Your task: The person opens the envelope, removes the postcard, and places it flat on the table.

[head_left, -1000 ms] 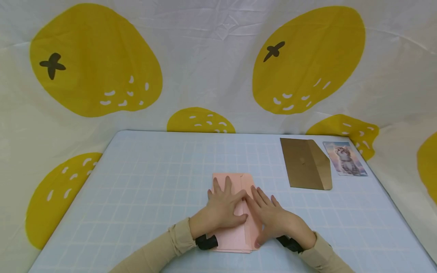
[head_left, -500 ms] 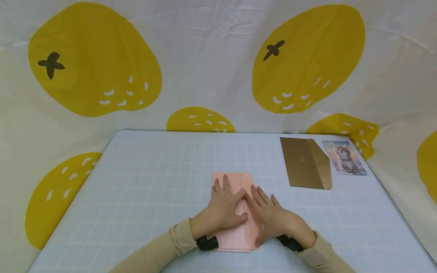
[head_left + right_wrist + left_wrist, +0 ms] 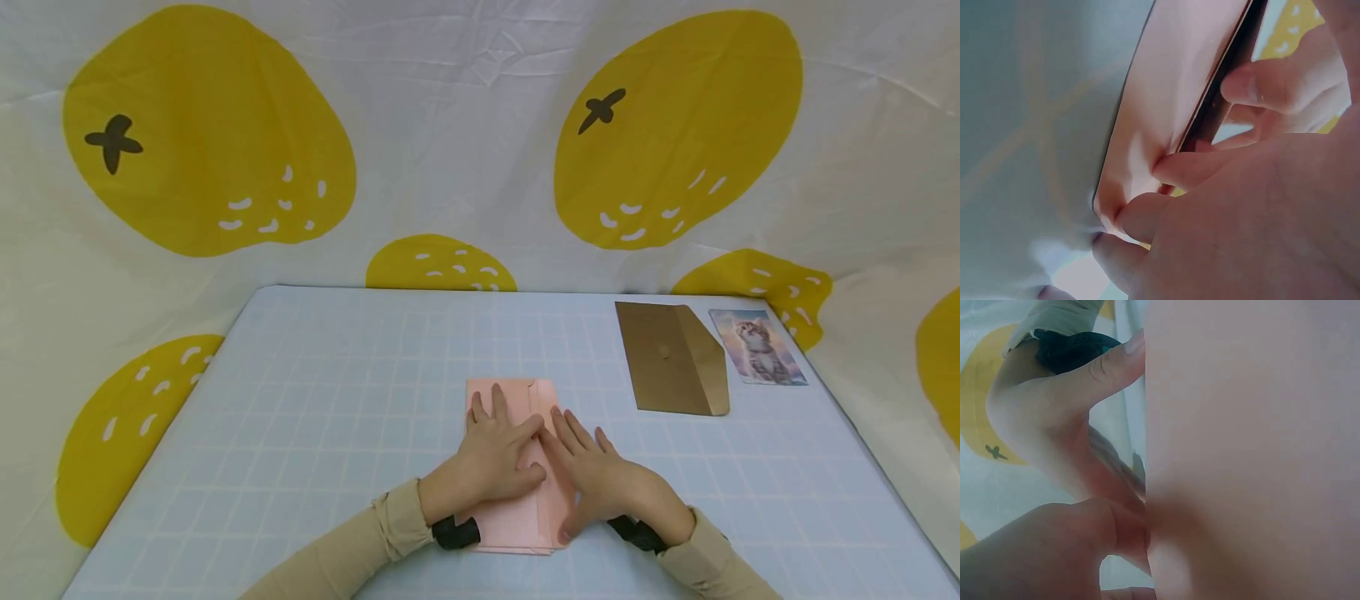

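Note:
A pink envelope (image 3: 510, 529) lies on the table near its front edge, turned lengthwise away from me, with its flap along the right side. My left hand (image 3: 491, 462) rests spread on the envelope's body, fingers straight. My right hand (image 3: 596, 479) presses on the flap side with extended fingers, its thumb at the lower right corner. The two index fingertips meet near the flap's edge. In the right wrist view, fingertips of the right hand (image 3: 1229, 206) touch the pink flap (image 3: 1147, 125), and a dark gap shows beside it. Pink paper (image 3: 1254, 425) fills much of the left wrist view.
A brown envelope (image 3: 663, 358) with its flap spread to the right lies at the back right. Beside it, near the table's right edge, is a kitten picture card (image 3: 759, 348). The table (image 3: 300, 417) has a pale blue checked cover; a lemon-print cloth hangs behind.
My left hand's fingers have drawn slightly closer together on the pink envelope. The right hand and the envelope have stayed nearly still.

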Tool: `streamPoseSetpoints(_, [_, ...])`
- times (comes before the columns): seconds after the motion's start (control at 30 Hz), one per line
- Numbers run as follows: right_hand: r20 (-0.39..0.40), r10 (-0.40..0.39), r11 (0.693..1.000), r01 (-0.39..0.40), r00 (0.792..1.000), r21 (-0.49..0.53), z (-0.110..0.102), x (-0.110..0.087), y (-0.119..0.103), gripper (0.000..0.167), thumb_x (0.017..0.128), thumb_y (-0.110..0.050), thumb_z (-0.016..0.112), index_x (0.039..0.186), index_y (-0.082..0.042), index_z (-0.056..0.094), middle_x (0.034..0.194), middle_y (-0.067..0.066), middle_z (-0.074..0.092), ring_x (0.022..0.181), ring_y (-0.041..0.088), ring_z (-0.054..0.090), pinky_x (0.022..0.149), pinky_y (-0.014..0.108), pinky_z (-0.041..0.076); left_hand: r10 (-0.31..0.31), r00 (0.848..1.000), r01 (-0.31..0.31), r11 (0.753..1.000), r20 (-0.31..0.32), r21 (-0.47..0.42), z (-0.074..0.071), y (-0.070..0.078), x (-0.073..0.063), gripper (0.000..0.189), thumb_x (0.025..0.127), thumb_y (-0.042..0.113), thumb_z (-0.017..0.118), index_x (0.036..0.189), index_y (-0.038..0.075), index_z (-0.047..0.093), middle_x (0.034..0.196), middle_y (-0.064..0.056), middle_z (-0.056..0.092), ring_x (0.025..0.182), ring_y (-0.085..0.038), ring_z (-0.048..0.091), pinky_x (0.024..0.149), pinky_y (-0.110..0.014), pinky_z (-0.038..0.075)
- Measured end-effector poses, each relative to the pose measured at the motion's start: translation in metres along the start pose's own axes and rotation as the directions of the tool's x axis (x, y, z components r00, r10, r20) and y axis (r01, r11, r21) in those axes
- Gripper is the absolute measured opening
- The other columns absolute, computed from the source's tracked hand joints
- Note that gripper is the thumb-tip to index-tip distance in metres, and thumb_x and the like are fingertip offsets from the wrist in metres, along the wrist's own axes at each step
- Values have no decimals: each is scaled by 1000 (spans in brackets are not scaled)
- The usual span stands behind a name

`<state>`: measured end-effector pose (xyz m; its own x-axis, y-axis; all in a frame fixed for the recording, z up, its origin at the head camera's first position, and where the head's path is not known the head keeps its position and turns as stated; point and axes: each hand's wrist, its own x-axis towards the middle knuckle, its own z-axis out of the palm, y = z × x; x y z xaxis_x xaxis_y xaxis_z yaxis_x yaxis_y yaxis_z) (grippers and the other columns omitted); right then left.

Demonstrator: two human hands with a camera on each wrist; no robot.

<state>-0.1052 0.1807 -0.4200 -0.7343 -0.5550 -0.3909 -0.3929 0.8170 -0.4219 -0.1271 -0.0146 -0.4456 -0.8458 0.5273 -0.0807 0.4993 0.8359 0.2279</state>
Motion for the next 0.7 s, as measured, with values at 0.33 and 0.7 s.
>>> streamPoseSetpoints(0.33, [3, -5, 1000, 5, 1000, 3, 0, 0, 0, 131, 62, -49, 91, 157, 0, 16, 164, 22, -4, 150, 40, -5, 111, 69, 6, 1, 1000, -2, 1000, -17, -19, 1, 0, -1, 53, 88, 47, 55, 138, 28, 51, 150, -42, 23, 128, -72, 23, 102, -69, 33])
streamPoseSetpoints(0.7, [57, -17, 998, 14, 998, 59, -8, 2, 9, 132, 63, -50, 90, 159, -6, 11, 164, 20, -6, 150, 37, -8, 110, 70, 1, 3, 999, -2, 999, -43, 39, 3, 0, 2, 55, 87, 53, 54, 134, 25, 48, 148, -42, 28, 122, -71, 34, 95, -67, 41])
